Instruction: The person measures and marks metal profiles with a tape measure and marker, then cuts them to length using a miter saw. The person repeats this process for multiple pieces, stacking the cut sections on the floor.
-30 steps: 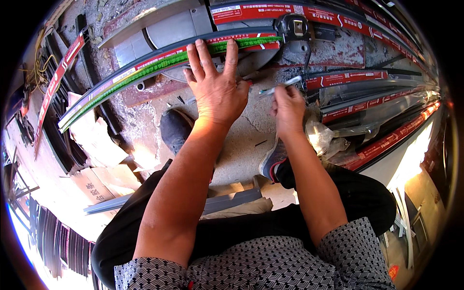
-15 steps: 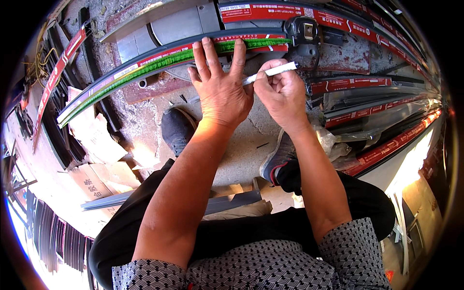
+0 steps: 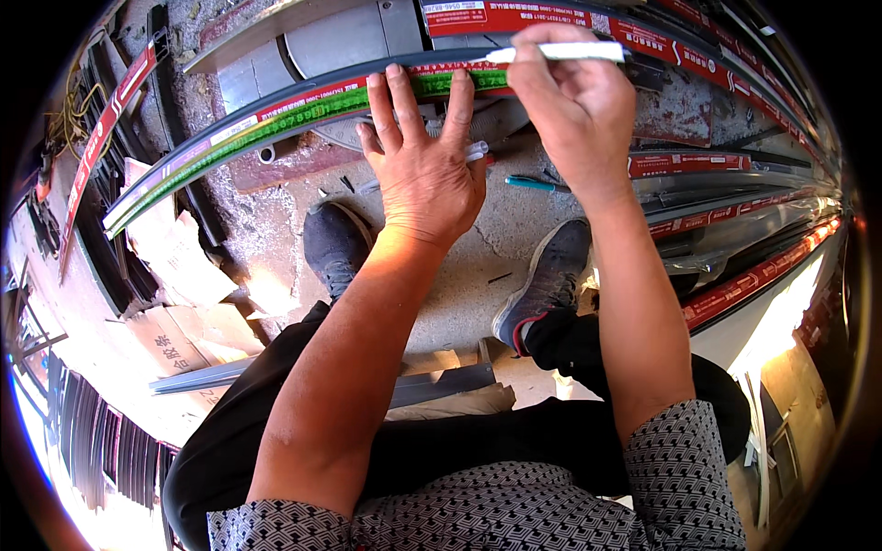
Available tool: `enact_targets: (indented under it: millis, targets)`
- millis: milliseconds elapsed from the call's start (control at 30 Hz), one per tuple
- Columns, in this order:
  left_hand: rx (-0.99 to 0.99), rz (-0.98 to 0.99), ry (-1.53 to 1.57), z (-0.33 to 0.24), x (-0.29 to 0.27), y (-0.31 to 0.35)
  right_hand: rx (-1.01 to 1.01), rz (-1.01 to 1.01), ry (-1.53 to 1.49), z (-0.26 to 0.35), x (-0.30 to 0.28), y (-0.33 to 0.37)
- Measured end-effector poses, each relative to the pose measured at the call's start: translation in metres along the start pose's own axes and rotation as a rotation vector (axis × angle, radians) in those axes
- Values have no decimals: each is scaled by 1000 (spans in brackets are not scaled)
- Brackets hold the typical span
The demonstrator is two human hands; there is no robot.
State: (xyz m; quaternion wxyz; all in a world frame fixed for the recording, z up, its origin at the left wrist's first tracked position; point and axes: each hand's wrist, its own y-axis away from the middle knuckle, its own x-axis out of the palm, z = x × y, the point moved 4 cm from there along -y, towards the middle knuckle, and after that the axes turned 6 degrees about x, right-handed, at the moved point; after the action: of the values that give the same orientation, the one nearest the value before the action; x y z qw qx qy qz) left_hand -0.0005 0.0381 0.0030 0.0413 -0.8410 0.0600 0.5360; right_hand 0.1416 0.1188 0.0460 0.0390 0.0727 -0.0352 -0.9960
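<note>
Head view: L hand (image 3: 424,174) lay w/ fingers spread apart across the green tape (image 3: 299,123) & the red-labelled strip (image 3: 317,101), which ran along the person's far side, tape on the near edge. A clear cap (image 3: 475,151) poked out by the L thumb; couldn't tell if pinched. R hand (image 3: 583,110) had its grip clamped on a white pen (image 3: 579,51), tip at the strip just R of the L fingers. Teal pen (image 3: 531,184) lay on the floor (image 3: 450,294) btwn R forearm & cap, w/ cardboard (image 3: 184,344) off L.
</note>
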Motion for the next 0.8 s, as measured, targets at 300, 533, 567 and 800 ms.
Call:
enact_targets:
  millis: [300,533,567,800]
  targets:
    - [10,-24,4,0,1,0,42,115,314,7,12,-24]
    - [-3,-14,5,0,0,-1,11,142,260,-6,11,-26]
    - [-2,-15,6,0,1,-1,-2,150,264,-7,11,-27]
    - [-5,-9,3,0,1,-1,-62,177,292,-8,11,-26]
